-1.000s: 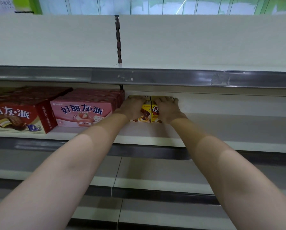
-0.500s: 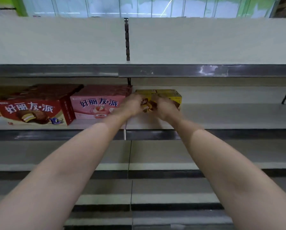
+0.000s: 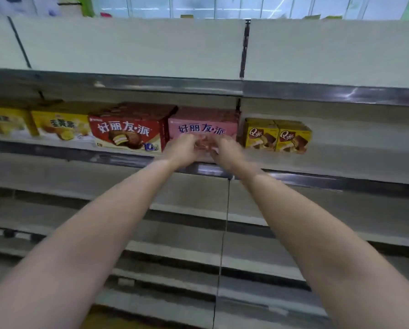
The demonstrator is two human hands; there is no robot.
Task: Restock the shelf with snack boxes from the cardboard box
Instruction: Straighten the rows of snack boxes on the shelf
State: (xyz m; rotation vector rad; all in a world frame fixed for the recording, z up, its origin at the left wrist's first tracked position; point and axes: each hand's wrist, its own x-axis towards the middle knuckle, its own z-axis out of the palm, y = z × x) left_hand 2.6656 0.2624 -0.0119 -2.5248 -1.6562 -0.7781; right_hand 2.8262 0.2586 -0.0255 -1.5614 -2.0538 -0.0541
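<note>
Two small yellow snack boxes stand side by side on the middle shelf, right of the upright divider. To their left, my left hand and my right hand hover close together in front of the pink snack box. Both hands are motion-blurred, with fingers loosely curled, and nothing shows in them. They are clear of the yellow boxes. The cardboard box is out of view.
A red pie box sits left of the pink one, and further left are two yellow cake boxes. The top shelf juts out above, and bare lower shelves step out below my arms.
My hands have let go of the two yellow boxes and pulled back toward me, now in front of the pink box. My view has swung left, so more boxes show.
</note>
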